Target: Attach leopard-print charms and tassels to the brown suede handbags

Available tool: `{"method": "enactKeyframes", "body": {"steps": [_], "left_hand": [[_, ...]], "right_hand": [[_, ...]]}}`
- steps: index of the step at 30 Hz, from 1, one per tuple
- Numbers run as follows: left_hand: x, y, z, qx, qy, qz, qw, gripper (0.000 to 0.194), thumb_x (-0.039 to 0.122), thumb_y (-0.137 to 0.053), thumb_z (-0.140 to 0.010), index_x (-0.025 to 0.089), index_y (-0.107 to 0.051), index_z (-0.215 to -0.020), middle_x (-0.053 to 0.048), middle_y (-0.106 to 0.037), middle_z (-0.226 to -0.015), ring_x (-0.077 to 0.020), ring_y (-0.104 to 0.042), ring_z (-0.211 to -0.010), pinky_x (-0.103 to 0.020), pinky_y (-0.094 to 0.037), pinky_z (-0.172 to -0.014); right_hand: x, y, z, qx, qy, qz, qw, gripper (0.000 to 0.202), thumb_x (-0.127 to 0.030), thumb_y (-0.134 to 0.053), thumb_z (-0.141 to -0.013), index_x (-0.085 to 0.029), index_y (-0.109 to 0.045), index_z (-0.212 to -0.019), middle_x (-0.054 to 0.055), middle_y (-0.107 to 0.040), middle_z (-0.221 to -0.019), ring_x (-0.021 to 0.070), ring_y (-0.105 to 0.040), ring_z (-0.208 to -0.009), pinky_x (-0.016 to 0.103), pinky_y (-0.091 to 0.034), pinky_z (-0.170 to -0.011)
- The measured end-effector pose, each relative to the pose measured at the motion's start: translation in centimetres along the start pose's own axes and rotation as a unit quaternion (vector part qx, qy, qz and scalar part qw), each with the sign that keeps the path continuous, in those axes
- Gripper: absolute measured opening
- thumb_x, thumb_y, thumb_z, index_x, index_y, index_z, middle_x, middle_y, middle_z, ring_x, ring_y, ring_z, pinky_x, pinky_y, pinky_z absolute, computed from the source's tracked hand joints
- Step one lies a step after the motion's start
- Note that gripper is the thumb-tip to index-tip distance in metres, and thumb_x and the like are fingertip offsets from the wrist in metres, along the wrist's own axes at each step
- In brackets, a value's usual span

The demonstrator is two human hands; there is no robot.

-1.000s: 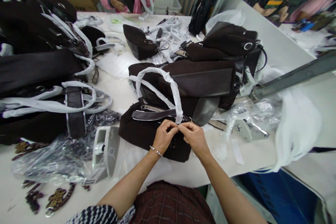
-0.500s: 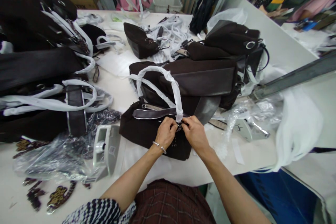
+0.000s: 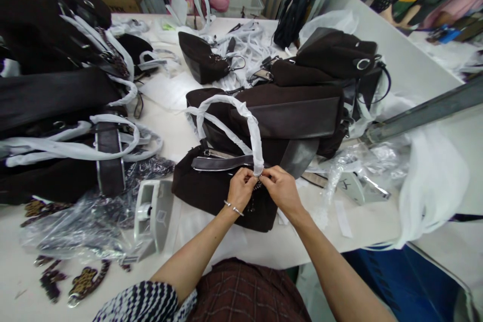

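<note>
A dark brown handbag (image 3: pixel 211 186) lies before me on the white table, its handle (image 3: pixel 247 115) wrapped in white paper and arching up. My left hand (image 3: pixel 241 188) and my right hand (image 3: pixel 279 188) meet at the near base of that handle. Both have their fingers pinched together at the lower end of the white wrap. A small chain (image 3: pixel 257 184) shows just under the fingertips. What exactly lies between the fingers is too small to make out. A dark leather strap (image 3: pixel 219 163) with a silver edge runs across the bag's top, left of my hands.
More dark bags (image 3: pixel 290 115) are piled behind, and others (image 3: pixel 45 100) at the left. A tape dispenser (image 3: pixel 149 216) stands beside clear plastic (image 3: pixel 83 226); patterned charms (image 3: pixel 85 282) lie near the front edge. White strips (image 3: pixel 430 186) hang at right, by a metal bar (image 3: pixel 426 110). People work beyond.
My hands have drawn slightly closer together at the handle base, the left shifting a little right. Across the table, a person in pink has moved a dark bag to the right.
</note>
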State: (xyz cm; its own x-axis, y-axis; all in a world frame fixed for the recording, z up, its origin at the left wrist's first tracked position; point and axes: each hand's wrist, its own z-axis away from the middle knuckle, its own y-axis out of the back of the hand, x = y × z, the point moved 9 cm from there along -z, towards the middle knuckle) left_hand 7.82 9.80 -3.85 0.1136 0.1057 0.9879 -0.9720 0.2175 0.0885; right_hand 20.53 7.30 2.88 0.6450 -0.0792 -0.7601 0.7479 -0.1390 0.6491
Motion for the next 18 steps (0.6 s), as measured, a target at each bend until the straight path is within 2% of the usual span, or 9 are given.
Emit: {"method": "enactKeyframes", "body": {"steps": [6,9,12,14,18], "left_hand": [[-1.4,-0.4,0.6,0.016,0.064,0.093,0.994,0.008,0.023,-0.064,-0.074,0.016,-0.062,-0.073,0.000,-0.058,-0.077,-0.0106,-0.056,-0.068,-0.023,-0.046,-0.067],[-1.3,-0.4,0.9,0.027,0.062,0.102,0.992,0.008,0.023,-0.063,-0.075,0.015,-0.065,-0.077,-0.001,-0.059,-0.082,-0.0110,-0.057,-0.073,-0.024,-0.047,-0.071],[-1.5,-0.4,0.9,0.029,0.078,0.087,0.993,0.008,0.022,-0.062,-0.076,0.015,-0.065,-0.076,-0.001,-0.059,-0.080,-0.0108,-0.056,-0.071,-0.024,-0.046,-0.070],[-1.8,-0.5,0.9,0.027,0.092,0.083,0.992,0.009,0.023,-0.062,-0.075,0.014,-0.065,-0.075,0.000,-0.060,-0.077,-0.0105,-0.056,-0.068,-0.023,-0.046,-0.068],[-1.9,-0.5,0.9,0.028,0.088,0.075,0.993,0.010,0.024,-0.065,-0.074,0.014,-0.065,-0.072,-0.001,-0.060,-0.075,-0.0105,-0.056,-0.066,-0.023,-0.046,-0.064]], "right_hand": [[0.1,0.1,-0.4,-0.041,-0.013,-0.035,0.998,0.019,-0.026,-0.057,-0.081,-0.021,-0.075,-0.085,0.003,-0.068,-0.081,0.0164,-0.062,-0.075,0.028,-0.046,-0.071],[1.3,-0.3,-0.4,-0.062,-0.092,-0.068,0.991,0.019,-0.029,-0.059,-0.078,-0.019,-0.074,-0.085,0.002,-0.069,-0.071,0.0140,-0.059,-0.057,0.025,-0.044,-0.054],[2.9,-0.9,0.0,-0.090,-0.185,-0.104,0.973,0.021,-0.033,-0.059,-0.077,-0.017,-0.071,-0.084,-0.004,-0.056,-0.046,0.0103,-0.045,-0.036,0.021,-0.033,-0.037],[3.7,-1.3,0.0,-0.097,-0.217,-0.130,0.963,0.018,-0.033,-0.060,-0.075,-0.017,-0.068,-0.080,-0.006,-0.049,-0.039,0.0093,-0.040,-0.031,0.020,-0.028,-0.032],[5.1,-1.9,-0.2,-0.105,-0.244,-0.170,0.949,0.012,-0.029,-0.064,-0.068,-0.018,-0.061,-0.071,-0.008,-0.048,-0.038,0.0081,-0.037,-0.028,0.018,-0.026,-0.029]]}}
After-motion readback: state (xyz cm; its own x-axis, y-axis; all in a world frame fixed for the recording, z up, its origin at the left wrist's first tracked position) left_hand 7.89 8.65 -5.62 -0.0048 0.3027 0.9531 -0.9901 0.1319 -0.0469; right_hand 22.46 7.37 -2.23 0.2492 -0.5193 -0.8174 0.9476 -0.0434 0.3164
